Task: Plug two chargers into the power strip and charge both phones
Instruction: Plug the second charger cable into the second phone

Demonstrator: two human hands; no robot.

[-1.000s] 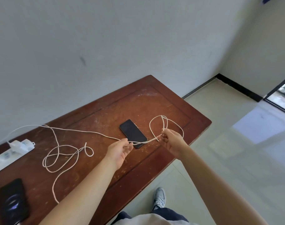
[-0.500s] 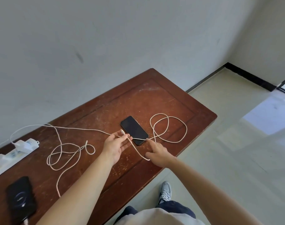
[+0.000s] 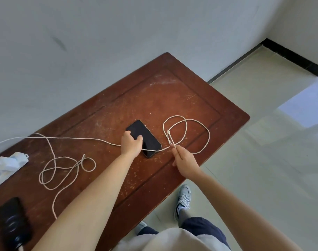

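A black phone [image 3: 147, 136] lies face up in the middle of the brown wooden table [image 3: 181, 98]. My left hand [image 3: 131, 144] rests on its near-left end, fingers curled over the edge. My right hand [image 3: 184, 160] pinches a white charging cable [image 3: 198, 124] just right of the phone; the cable's plug end [image 3: 168, 131] sticks up above my fingers. That cable loops to the right and runs left under my left hand. A white power strip [image 3: 4, 166] with white chargers plugged in sits at the left edge. A second black phone [image 3: 11, 221] lies at the near left.
A second white cable [image 3: 64, 169] lies coiled between the power strip and my left arm. The table stands against a white wall; its right end and near edge drop to a pale tiled floor, where my shoe [image 3: 183, 198] shows.
My left hand has let go of the cable and moved onto the phone. My right hand has shifted right and pinched the cable near its plug end.
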